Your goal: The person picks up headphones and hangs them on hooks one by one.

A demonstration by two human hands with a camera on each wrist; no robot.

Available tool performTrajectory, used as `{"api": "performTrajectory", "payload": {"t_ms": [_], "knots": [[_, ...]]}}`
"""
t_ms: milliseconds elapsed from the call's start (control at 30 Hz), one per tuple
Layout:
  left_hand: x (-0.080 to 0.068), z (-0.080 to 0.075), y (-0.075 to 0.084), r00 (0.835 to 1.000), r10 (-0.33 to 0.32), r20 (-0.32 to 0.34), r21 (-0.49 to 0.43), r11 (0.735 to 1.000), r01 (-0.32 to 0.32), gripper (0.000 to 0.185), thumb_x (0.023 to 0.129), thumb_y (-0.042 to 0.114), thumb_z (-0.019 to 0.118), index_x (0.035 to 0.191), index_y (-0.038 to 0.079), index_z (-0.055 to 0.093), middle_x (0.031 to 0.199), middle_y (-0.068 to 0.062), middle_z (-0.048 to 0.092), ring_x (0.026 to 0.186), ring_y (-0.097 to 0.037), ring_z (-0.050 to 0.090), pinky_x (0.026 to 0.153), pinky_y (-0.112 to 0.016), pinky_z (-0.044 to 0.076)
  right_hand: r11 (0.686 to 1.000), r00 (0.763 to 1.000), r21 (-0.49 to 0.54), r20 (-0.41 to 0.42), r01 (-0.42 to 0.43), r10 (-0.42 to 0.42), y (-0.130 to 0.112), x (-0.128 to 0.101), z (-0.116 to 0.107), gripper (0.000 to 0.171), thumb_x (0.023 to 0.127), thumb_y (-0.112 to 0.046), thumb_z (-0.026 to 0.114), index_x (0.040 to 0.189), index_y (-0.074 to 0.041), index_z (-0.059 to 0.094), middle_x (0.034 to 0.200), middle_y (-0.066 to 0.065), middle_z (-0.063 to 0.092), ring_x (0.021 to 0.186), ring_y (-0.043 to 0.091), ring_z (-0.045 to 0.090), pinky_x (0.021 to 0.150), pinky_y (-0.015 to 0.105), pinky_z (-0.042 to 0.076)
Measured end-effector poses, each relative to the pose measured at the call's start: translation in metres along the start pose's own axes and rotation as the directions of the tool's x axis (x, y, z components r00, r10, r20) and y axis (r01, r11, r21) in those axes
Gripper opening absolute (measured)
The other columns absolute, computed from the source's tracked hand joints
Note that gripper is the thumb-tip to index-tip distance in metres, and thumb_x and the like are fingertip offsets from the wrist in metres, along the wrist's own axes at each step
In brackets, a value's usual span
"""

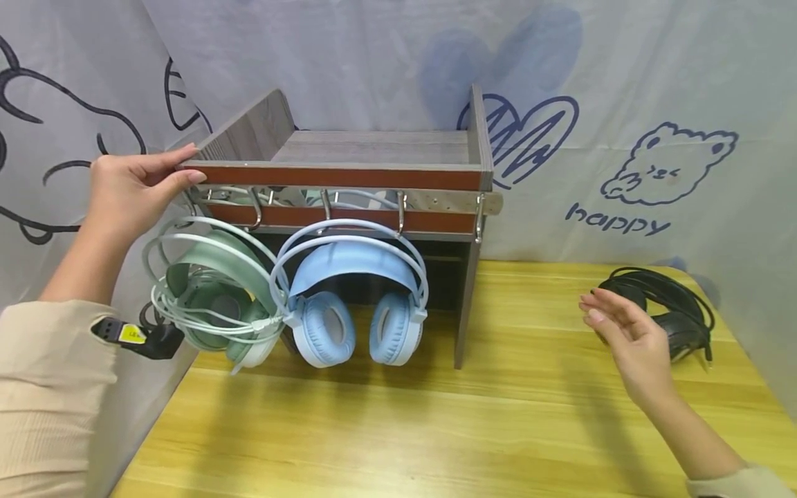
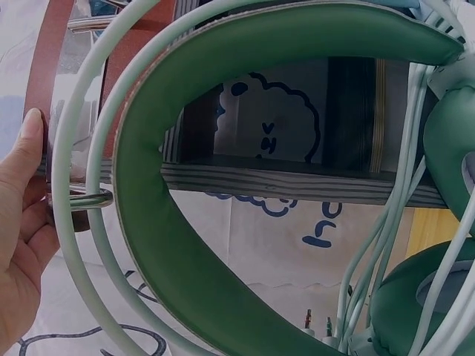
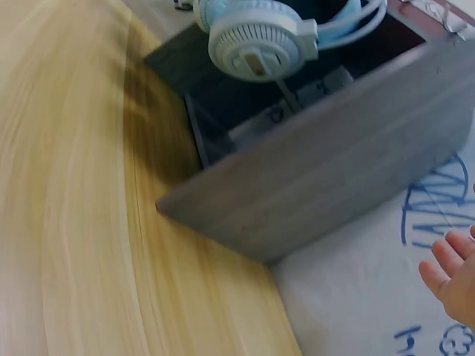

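My left hand grips the front left corner of a grey and red-brown wooden rack, fingers on top and thumb on the front rail. In the left wrist view the left hand lies against the rack's red-brown edge. Green headphones and blue headphones hang from metal hooks under the rack. The green headband fills the left wrist view. My right hand hovers with relaxed fingers over the table, just left of black headphones, holding nothing.
The rack stands at the back of a yellow wooden table, against a printed cloth backdrop. Two hooks on the right hang bare. A black plug with a yellow label sits by my left sleeve. The rack's side panel stands left of my right hand.
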State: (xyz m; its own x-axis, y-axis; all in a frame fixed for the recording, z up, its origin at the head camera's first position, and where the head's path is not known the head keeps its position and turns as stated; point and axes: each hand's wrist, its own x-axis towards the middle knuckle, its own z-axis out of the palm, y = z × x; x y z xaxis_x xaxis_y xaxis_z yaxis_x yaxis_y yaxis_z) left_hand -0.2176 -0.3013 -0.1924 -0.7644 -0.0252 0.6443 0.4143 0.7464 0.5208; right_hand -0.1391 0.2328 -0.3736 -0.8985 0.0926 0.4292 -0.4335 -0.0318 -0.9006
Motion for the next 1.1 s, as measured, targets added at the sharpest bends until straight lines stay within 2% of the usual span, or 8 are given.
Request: {"api": "performTrajectory", "payload": {"t_ms": [267, 433, 600, 767, 933, 967, 1100], "knots": [[0.0, -0.001, 0.0, 0.999, -0.033, 0.004, 0.015, 0.999, 0.033, 0.037, 0.081, 0.021, 0.072, 0.112, 0.003, 0.065, 0.086, 0.047, 0.051, 0.069, 0.027, 0.05, 0.055, 0.001, 0.036, 0.998, 0.998, 0.055, -0.053, -0.022, 0.025, 0.007, 0.004, -0.028, 0.026, 0.093, 0.0, 0.051, 0.118, -0.002, 0.056, 0.107, -0.003, 0.068, 0.096, 0.004, 0.065, 0.08, 0.016, 0.051], [-0.001, -0.001, 0.001, 0.999, -0.047, 0.009, 0.035, 0.998, 0.047, 0.038, 0.081, 0.023, 0.071, 0.113, 0.004, 0.065, 0.088, 0.046, 0.051, 0.069, 0.027, 0.049, 0.054, 0.001, 0.035, 0.998, 0.995, 0.05, -0.088, -0.042, 0.046, 0.013, 0.004, -0.044, 0.025, 0.093, 0.0, 0.051, 0.116, -0.006, 0.057, 0.105, -0.005, 0.068, 0.096, 0.003, 0.065, 0.079, 0.014, 0.051], [-0.001, -0.001, 0.001, 0.999, -0.039, 0.007, 0.043, 0.998, 0.038, 0.037, 0.081, 0.023, 0.071, 0.113, 0.005, 0.065, 0.089, 0.046, 0.051, 0.068, 0.028, 0.049, 0.054, 0.0, 0.034, 0.998, 0.992, 0.045, -0.112, -0.048, 0.053, 0.02, 0.002, -0.06, 0.025, 0.092, 0.001, 0.05, 0.113, -0.009, 0.059, 0.104, -0.006, 0.068, 0.093, 0.001, 0.065, 0.077, 0.013, 0.05], [-0.001, -0.001, 0.001, 1.0, -0.028, 0.004, 0.042, 0.999, 0.028, 0.037, 0.081, 0.023, 0.071, 0.113, 0.004, 0.065, 0.089, 0.047, 0.051, 0.069, 0.028, 0.049, 0.055, 0.001, 0.035, 0.99, 0.983, 0.107, -0.151, -0.091, 0.107, 0.027, 0.002, -0.074, 0.026, 0.092, 0.003, 0.05, 0.11, -0.012, 0.061, 0.101, -0.006, 0.068, 0.091, 0.001, 0.065, 0.075, 0.012, 0.051], [-0.001, -0.001, 0.001, 0.999, -0.033, 0.008, 0.037, 0.999, 0.033, 0.038, 0.081, 0.023, 0.071, 0.113, 0.004, 0.065, 0.093, 0.044, 0.053, 0.07, 0.029, 0.049, 0.057, 0.002, 0.036, 0.978, 0.969, 0.164, -0.189, -0.131, 0.162, 0.041, 0.002, -0.094, 0.024, 0.091, 0.001, 0.054, 0.11, -0.011, 0.061, 0.098, -0.006, 0.07, 0.088, 0.002, 0.066, 0.074, 0.014, 0.052], [-0.001, -0.001, 0.001, 0.999, -0.034, 0.009, 0.032, 0.999, 0.033, 0.038, 0.081, 0.023, 0.071, 0.113, 0.003, 0.065, 0.093, 0.044, 0.054, 0.07, 0.029, 0.049, 0.057, 0.002, 0.036, 0.974, 0.967, 0.187, -0.198, -0.126, 0.163, 0.048, 0.003, -0.101, 0.024, 0.091, 0.002, 0.053, 0.111, -0.008, 0.061, 0.099, -0.003, 0.07, 0.087, 0.004, 0.067, 0.073, 0.015, 0.052], [-0.001, 0.0, 0.001, 1.0, -0.027, 0.007, 0.018, 0.999, 0.027, 0.037, 0.081, 0.022, 0.071, 0.112, 0.003, 0.065, 0.09, 0.045, 0.053, 0.07, 0.028, 0.05, 0.057, 0.002, 0.036, 0.975, 0.954, 0.169, -0.238, -0.144, 0.182, 0.067, 0.003, -0.124, 0.028, 0.09, -0.001, 0.056, 0.118, -0.003, 0.058, 0.101, -0.003, 0.07, 0.089, 0.006, 0.067, 0.072, 0.016, 0.053]]}}
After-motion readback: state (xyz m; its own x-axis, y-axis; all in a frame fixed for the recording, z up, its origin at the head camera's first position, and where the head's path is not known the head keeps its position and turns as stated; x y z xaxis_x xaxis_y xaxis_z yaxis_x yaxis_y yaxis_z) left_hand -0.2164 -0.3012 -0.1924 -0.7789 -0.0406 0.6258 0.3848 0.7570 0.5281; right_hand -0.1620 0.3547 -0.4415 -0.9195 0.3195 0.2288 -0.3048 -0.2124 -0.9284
